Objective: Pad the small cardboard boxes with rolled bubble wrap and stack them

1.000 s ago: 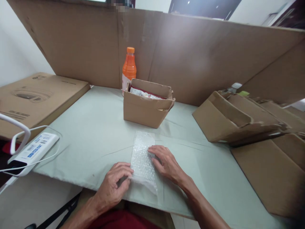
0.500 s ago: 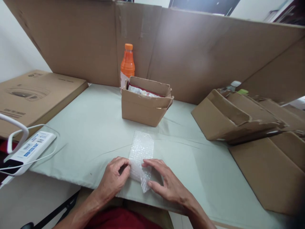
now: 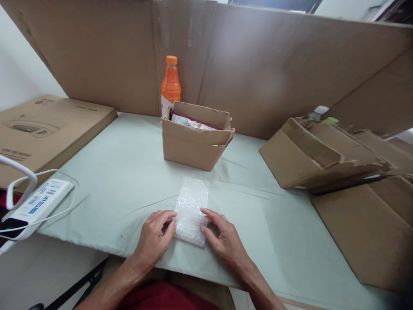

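A clear bubble wrap piece (image 3: 191, 198), folded into a narrow rectangle, lies flat near the table's front edge. My left hand (image 3: 156, 232) grips its left edge, thumb and fingertips closed there. On the right edge, my right hand (image 3: 226, 237) holds the lower half between curved fingers and thumb. Whether anything lies inside the wrap I cannot tell. Behind it stands an open cardboard box (image 3: 192, 148) holding silvery and dark red packets.
An orange drink bottle (image 3: 171, 84) stands behind the box, against a tall cardboard panel (image 3: 274, 64). Open cardboard boxes (image 3: 290, 159) occupy the right side. At left are a flat printed carton (image 3: 58, 125) and a white power strip (image 3: 43, 206) with cables.
The wrap's lower right corner, which stuck out towards me, now lies flat in line with the rest. My right hand has closed in on the right edge; my left has barely moved.
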### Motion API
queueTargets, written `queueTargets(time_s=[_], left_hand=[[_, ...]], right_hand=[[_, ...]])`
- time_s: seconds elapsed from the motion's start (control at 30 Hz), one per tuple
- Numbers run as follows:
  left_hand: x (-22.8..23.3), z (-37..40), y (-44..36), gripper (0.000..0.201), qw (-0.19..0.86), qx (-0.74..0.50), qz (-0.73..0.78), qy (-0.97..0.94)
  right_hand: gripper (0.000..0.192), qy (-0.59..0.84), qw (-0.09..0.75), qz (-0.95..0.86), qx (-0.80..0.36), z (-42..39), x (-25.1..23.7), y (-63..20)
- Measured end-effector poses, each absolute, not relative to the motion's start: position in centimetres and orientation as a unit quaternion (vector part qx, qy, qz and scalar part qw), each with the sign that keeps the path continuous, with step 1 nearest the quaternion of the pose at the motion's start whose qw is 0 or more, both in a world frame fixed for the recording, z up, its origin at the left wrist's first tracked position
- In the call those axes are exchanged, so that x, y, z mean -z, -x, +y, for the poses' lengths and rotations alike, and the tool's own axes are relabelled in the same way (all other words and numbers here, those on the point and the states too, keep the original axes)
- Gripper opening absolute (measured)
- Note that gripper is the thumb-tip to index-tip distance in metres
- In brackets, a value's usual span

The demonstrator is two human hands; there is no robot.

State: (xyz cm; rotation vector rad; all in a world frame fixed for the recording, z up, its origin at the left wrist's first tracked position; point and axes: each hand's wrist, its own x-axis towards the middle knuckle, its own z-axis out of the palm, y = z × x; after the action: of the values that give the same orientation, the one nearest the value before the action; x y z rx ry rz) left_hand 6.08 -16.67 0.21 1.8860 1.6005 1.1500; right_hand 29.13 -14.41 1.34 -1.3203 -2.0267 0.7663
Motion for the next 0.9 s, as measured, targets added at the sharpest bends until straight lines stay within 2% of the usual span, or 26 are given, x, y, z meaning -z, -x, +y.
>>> queueTargets(time_s=[0.13, 0.27, 0.4, 0.5, 0.63, 0.73, 0.9], left_hand=[[0.4, -16.7, -6.1, 0.018, 0.122, -0.415, 0.553, -0.712], [0.5, -16.8, -6.2, 0.02, 0.079, -0.395, 0.546, -0.735], [0.6, -16.9, -6.1, 0.022, 0.064, -0.376, 0.54, -0.75], [0.8, -17.0, -6.1, 0.033, 0.057, -0.372, 0.548, -0.747], [1.0, -17.1, -6.1, 0.046, 0.036, -0.359, 0.566, -0.742], [1.1, -17.1, -6.1, 0.047, 0.042, -0.35, 0.567, -0.744], [0.9, -17.1, -6.0, 0.041, 0.058, -0.356, 0.562, -0.745]], right_hand=[[0.032, 0.434, 0.322, -0.833, -0.116, -14.3, -0.8, -28.4], [0.028, 0.417, 0.308, -0.854, -0.04, -14.3, -1.1, -27.9], [0.031, 0.405, 0.306, -0.86, -0.052, -15.1, -2.0, -28.1], [0.033, 0.381, 0.293, -0.875, -0.064, -15.9, -2.4, -28.2], [0.033, 0.393, 0.3, -0.869, -0.023, -16.7, -2.1, -27.9], [0.032, 0.388, 0.292, -0.874, -0.015, -16.8, -1.8, -27.8], [0.027, 0.397, 0.225, -0.889, -0.026, -16.7, -1.1, -27.7]])
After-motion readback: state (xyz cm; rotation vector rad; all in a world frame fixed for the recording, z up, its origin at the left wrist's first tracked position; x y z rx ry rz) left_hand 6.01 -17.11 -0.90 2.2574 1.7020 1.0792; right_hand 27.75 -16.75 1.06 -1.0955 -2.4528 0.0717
